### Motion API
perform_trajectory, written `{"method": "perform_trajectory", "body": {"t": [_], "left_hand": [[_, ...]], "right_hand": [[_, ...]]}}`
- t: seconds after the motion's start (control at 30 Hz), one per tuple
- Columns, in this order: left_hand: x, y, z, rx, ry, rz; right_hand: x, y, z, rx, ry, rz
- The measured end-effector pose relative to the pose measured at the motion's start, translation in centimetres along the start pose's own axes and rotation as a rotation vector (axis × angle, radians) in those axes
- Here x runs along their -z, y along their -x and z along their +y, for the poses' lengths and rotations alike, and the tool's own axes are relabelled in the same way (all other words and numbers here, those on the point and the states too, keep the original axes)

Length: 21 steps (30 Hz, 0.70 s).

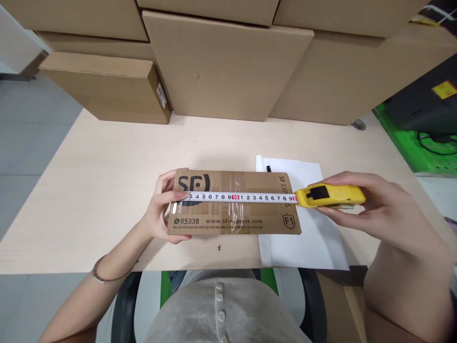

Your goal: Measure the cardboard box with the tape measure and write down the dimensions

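Observation:
A small brown cardboard box (217,209) with SF Express print and clear tape is held over the table near its front edge. My left hand (162,209) grips the box's left end, a finger pressing the tape's end down on its top face. Across the box runs the white tape blade (246,197), showing red marks at 10 and near 20. My right hand (371,205) is closed around the yellow tape measure (332,195), whose mouth sits at the box's right edge. White paper (303,247) lies partly under the box, with a dark pen tip (268,168) poking out.
Large cardboard boxes (221,71) stand along the back of the pale table (89,190). A flatter carton (103,90) leans at the back left. On the right are a black device (421,105) and a green surface (400,138) with a cable. A chair (123,309) is below.

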State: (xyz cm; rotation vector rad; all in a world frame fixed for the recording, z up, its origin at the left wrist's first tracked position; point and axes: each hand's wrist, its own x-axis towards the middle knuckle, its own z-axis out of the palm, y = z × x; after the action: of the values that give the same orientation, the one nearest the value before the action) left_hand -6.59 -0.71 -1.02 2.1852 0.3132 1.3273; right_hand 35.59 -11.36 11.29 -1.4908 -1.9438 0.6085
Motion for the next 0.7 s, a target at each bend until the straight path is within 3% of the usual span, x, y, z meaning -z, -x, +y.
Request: {"method": "perform_trajectory", "body": {"t": [0.2,0.37,0.57,0.7], "left_hand": [[0.0,0.2,0.0,0.035,0.004,0.008],[0.5,0.4,-0.4,0.010,-0.032,-0.012],[0.7,0.6,-0.4,0.072,-0.065,0.001],[-0.2,1.6,1.5,0.054,-0.227,0.075]], "right_hand": [[0.2,0.1,-0.2,0.009,-0.001,0.022],[0.4,-1.7,-2.4,0.146,0.003,0.033],[-4.3,-7.3,-7.2,0.403,0.005,-0.195],[-6.6,-8.9,-8.5,0.481,0.012,-0.312]]}}
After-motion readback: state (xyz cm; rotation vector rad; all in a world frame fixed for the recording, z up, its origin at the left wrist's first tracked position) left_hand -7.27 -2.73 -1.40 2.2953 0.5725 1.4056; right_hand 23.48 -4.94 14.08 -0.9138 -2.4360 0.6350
